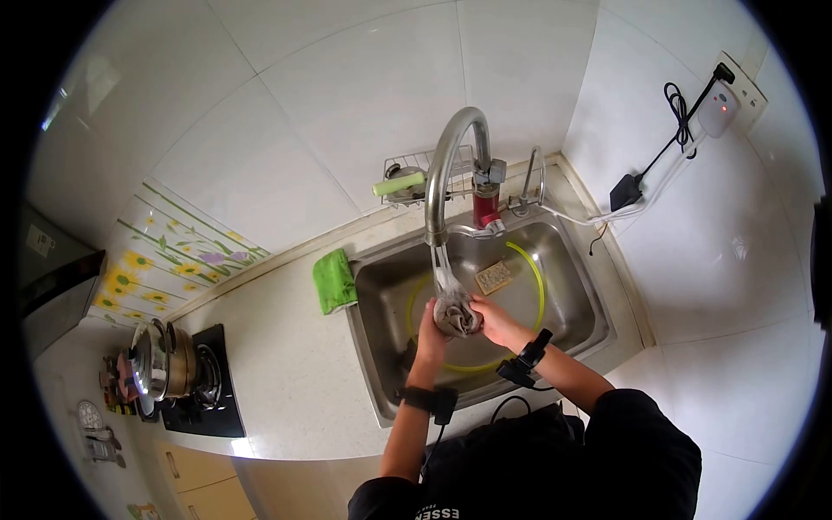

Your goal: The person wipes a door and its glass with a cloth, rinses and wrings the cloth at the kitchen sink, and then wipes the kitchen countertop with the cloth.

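Observation:
Water runs from the curved metal faucet (446, 165) onto a bunched greyish cloth (457, 314) above the sink (368, 347). My left hand (431, 334) grips the cloth from its left side, with its fingers partly hidden. On the cloth's right side, my right hand (498, 322) closes round it. A small beige rectangular block (493, 277) lies on the sink's bottom, behind my right hand. A yellow-green hose (541, 299) curves round inside the basin.
A green cloth (334, 282) lies left of the sink. Behind the faucet is a wire rack (407, 165) with a green-handled item. A pot (165, 360) stands on the stove (204, 416) at far left. Cables (672, 165) hang on the right wall.

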A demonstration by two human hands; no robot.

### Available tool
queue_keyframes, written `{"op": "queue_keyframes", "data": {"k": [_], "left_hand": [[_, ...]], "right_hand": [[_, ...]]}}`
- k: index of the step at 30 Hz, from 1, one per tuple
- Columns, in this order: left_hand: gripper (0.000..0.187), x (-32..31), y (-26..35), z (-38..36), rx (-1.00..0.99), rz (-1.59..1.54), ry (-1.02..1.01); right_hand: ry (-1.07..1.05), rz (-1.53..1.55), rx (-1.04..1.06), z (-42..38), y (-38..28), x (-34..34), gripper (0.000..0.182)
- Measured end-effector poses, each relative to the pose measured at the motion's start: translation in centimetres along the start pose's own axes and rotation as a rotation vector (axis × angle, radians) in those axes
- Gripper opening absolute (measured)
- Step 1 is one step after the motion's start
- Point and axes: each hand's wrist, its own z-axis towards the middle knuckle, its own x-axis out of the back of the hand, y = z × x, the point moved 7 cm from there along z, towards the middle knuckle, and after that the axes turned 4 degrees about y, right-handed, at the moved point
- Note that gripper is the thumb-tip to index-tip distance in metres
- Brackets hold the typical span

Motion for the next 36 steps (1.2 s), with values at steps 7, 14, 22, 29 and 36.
{"op": "queue_keyframes", "data": {"k": [7,14,22,29,36], "left_hand": [[0.074,-0.3,-0.7,0.1,0.017,-0.141,0.06],[0.069,0.8,-1.3,0.5,0.033,-0.284,0.136],[0.067,3.0,0.7,0.1,-0.043,-0.234,0.167],[0.062,2.1,2.0,-0.9,-0.02,-0.206,0.196],[0.042,2.5,0.4,0.3,-0.043,-0.125,0.057]], "right_hand": [[0.099,0.073,-0.027,-0.5,0.2,3.1,0.035],[0.088,0.107,-0.038,0.3,1.0,3.9,0.033],[0.109,0.058,-0.088,1.7,1.8,2.2,0.032],[0.027,0.038,-0.086,2.1,1.4,0.8,0.033],[-0.091,0.027,-0.04,1.4,1.0,-1.2,0.036]]}}
